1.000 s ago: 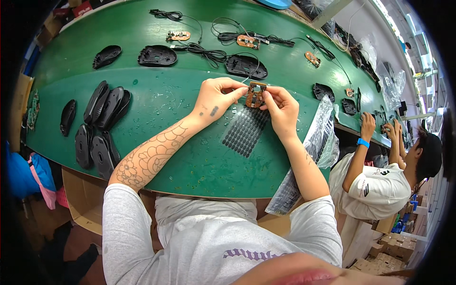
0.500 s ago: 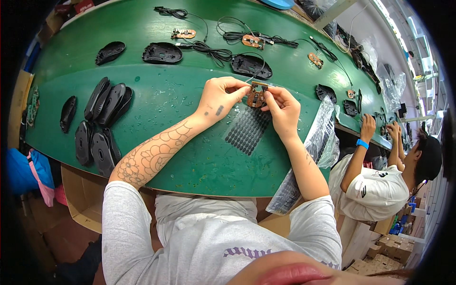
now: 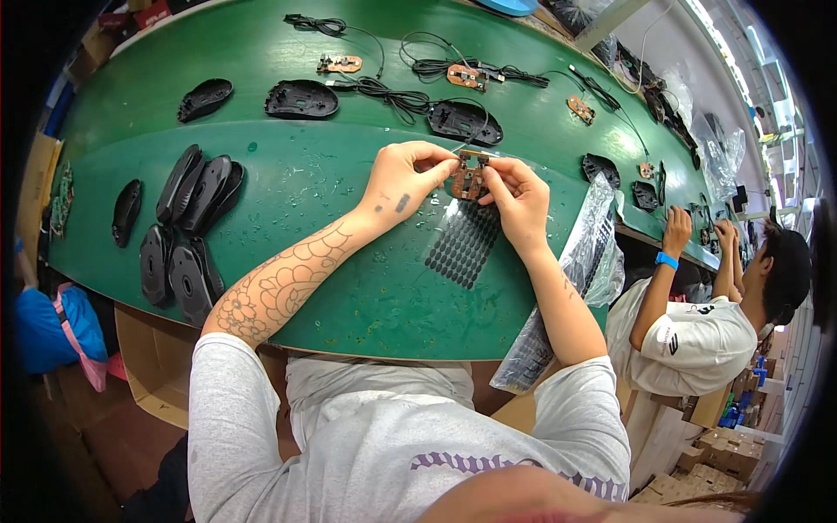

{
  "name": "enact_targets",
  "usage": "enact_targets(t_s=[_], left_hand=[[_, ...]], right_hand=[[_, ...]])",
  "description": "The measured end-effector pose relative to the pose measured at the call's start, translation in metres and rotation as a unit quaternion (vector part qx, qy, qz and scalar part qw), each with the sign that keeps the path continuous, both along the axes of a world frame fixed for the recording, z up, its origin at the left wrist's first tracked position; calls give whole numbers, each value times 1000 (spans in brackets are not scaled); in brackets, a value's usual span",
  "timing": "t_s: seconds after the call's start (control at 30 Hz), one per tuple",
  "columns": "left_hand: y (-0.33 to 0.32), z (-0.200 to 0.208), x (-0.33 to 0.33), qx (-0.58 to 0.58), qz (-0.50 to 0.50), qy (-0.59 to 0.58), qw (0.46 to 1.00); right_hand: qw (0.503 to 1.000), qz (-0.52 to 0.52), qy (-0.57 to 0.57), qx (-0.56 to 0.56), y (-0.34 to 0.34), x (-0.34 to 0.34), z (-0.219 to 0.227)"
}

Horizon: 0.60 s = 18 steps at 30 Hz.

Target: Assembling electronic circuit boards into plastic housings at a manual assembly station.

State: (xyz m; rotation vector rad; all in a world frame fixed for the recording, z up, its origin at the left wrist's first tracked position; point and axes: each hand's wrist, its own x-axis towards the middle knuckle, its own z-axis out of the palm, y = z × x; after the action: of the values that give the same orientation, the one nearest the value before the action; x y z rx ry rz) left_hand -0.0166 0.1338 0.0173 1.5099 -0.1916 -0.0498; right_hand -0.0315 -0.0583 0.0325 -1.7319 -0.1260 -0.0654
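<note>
Between my two hands I hold a small orange-brown mouse circuit board with black parts, tilted up above the green bench. My left hand pinches its left edge, thumb and forefinger together. My right hand grips the right edge the same way. A cable runs up from the board toward a black mouse shell lying just beyond my fingers. Below the board, a sheet of round black pads lies flat on the bench, partly under my right hand.
Black mouse shells are stacked at the left. Another shell, circuit boards and coiled cables lie along the far side. Plastic-wrapped sheets hang over the right edge. A co-worker works at the right.
Both hands keep hold of the circuit board, which is tipped slightly differently. The pad sheet appears shifted slightly right. The co-worker's far hand has moved a little.
</note>
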Motion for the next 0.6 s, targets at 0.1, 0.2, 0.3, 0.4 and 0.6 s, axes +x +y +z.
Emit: enact_targets(t_s=[0.1,0.2,0.3,0.4,0.6], left_hand=[[6,1,6,44,-19,-19,999],[12,5,10,-17,9,27,999],[17,22,24,-156,66,121,978],[75,33,75,-279,62,152,946],[210,168,212,-158,235,-244,928]], right_hand=[[1000,27,15,0,-3,6,-2],[999,18,22,40,9,7,7],[996,3,50,75,11,4,12],[994,13,92,56,-6,4,6],[994,83,76,10,4,1,7]])
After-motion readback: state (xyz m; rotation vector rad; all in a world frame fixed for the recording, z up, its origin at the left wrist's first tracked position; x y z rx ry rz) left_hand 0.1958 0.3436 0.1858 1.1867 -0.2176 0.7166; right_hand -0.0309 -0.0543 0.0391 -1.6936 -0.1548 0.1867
